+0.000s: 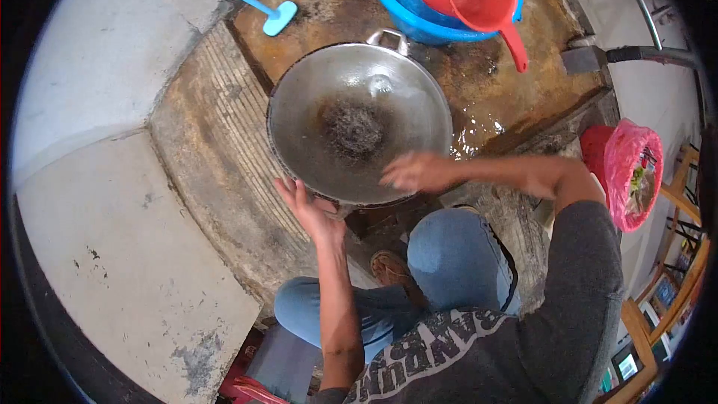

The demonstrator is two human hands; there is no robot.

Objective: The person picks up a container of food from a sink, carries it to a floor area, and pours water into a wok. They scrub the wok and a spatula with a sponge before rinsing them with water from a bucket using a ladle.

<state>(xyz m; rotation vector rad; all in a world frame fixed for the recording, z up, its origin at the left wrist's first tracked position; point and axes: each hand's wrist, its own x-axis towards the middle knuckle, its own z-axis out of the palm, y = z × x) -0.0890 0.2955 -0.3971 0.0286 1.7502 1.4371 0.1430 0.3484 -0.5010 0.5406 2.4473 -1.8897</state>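
- Dark, white-lettered shirt (pixel 538 344); forearms (pixel 340 307) reaching forward.
- Left grip (pixel 314 215), palm upturned, cupped loosely, holds the scorched metal wok (pixel 355 127)'s near edge.
- Right grip (pixel 420 172), blurred, over the wok; its closure I can't tell.
- Rough, ribbed concrete (pixel 243 123) alongside.

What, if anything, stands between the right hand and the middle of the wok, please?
Nothing visible does. The right hand is over the wok at its near right side, blurred, so contact is unclear. The left hand is at the near left edge, out of the way.
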